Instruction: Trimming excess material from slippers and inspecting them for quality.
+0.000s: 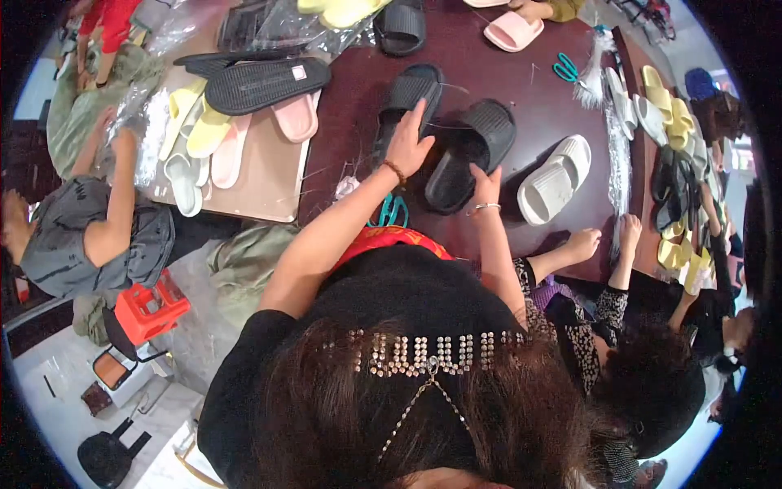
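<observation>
Two black ribbed slide slippers lie side by side in front of me on the dark red table. My left hand [410, 145], with a beaded bracelet, is over the left black slipper [414, 87]; its index finger is stretched toward the strap and its thumb stands apart. The palm hides part of that slipper. My right hand [487, 187], wearing a bangle, grips the right black slipper [450, 178] by its near right side, fingers partly hidden beneath it. A pale grey-white slipper [544, 194] rests to the right. Teal-handled scissors [391, 210] show partly below my left forearm.
Slippers in yellow, pink, white and a black one [265, 84] are heaped on the left board [269, 191]. Other teal scissors [564, 68] lie at the far right, near clear plastic [617, 155]. Co-workers' hands [583, 247] are close on the right; another holds a pink slipper [513, 31].
</observation>
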### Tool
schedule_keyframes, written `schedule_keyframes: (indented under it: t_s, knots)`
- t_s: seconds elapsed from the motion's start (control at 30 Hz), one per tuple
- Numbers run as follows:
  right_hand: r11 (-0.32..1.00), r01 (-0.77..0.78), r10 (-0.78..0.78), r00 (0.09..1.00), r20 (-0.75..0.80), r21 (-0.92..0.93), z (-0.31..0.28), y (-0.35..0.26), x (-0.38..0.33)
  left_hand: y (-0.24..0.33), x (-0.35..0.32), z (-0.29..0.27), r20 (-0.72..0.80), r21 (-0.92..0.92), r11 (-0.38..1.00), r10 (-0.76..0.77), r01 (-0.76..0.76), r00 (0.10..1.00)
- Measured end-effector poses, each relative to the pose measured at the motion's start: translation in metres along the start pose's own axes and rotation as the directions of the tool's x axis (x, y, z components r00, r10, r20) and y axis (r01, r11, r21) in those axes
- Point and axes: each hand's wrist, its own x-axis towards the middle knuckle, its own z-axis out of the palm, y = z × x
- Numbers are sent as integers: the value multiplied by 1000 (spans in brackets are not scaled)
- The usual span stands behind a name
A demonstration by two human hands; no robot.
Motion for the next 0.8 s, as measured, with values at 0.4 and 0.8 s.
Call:
schedule_keyframes:
  t_s: [0.4, 0.8]
  knots:
    - [966, -81, 24, 973, -228, -244, -48, 17, -1, -7, -71, -72, 763, 386, 922, -317, -3, 563]
    - [967, 0, -50, 980, -191, -255, -55, 44, 2, -25, -90, -78, 668, 632, 692, -258, -349, 698]
